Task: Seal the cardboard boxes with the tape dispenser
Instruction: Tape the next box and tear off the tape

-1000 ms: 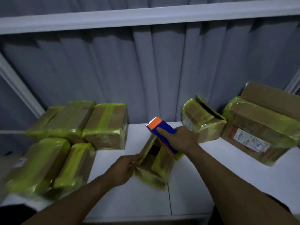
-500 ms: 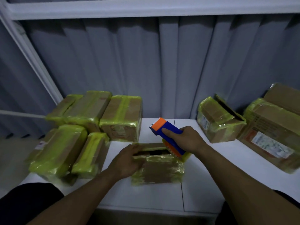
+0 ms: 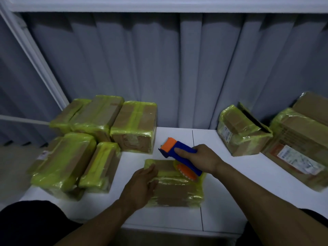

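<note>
Two bare arms reach in over the cardboard box

The left grip lies palm-down on the box's left side, fingers straight and close together, pressing on its top. The right grip hovers over the box's far right corner, fingers curled round the tape dispenser, forefinger stretched along its blue body. Both forearms angle inward toward the box.
</note>
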Demonstrator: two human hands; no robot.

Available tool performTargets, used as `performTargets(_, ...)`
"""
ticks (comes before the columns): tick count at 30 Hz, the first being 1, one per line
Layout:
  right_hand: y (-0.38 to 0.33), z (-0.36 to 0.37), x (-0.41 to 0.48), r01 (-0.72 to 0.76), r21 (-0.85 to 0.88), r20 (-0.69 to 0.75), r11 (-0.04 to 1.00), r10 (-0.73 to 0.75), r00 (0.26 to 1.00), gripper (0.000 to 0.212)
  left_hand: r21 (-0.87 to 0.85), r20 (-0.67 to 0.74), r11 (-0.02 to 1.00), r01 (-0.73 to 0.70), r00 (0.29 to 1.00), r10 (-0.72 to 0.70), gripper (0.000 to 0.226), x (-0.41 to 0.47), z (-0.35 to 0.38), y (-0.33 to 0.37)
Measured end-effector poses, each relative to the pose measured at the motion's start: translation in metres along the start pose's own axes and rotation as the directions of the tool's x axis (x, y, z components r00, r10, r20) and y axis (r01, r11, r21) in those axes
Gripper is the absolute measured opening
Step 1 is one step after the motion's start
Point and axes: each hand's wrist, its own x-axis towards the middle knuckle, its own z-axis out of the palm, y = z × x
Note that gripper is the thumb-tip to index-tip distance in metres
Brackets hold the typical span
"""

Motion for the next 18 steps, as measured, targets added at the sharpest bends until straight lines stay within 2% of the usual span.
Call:
performTargets(1,-0.002,-0.001,-0.001,0.000,0.023,0.010,1.000,0.000,1.000,0.062,-0.062,0.035,0.998,0.022,0.999,-0.020,0.048,-0.006,0.002,0.002)
performTargets(3,-0.003,0.001,-0.003,-0.023,-0.017,0.079,1.000,0.024,0.997,0.066,-0.321,0.093,0.940,0.118,0.991,-0.093,0.053,-0.019,0.006,0.007)
performTargets(5,0.000,0.006,-0.004,-0.048,-0.105,0.148,0.993,0.063,0.987,0.073,-0.450,0.022,0.877,0.169,0.984,-0.178,0.056,-0.027,0.010,0.012)
performTargets(8,0.000,0.010,-0.003,-0.037,-0.173,0.166,0.984,0.066,0.984,0.077,-0.585,-0.078,0.778,0.230,0.939,-0.336,0.050,-0.026,0.001,0.009)
performTargets(10,-0.001,0.007,-0.002,-0.023,-0.237,0.166,0.971,0.064,0.984,0.078,-0.529,-0.085,0.803,0.275,0.924,-0.373,0.040,-0.023,-0.006,0.000)
performTargets(13,-0.003,0.005,-0.001,0.009,-0.279,0.179,0.960,0.043,0.983,0.079,-0.457,0.012,0.830,0.321,0.935,-0.355,0.027,-0.022,-0.015,-0.004)
performTargets(16,-0.008,0.004,-0.006,0.030,-0.217,0.181,0.976,0.010,0.983,0.066,-0.473,0.067,0.811,0.345,0.932,-0.357,0.023,-0.014,-0.028,0.003)
performTargets(18,-0.013,0.002,-0.008,0.054,-0.131,0.193,0.990,-0.028,0.981,0.060,-0.507,0.032,0.777,0.374,0.908,-0.417,0.019,-0.004,-0.041,0.013)
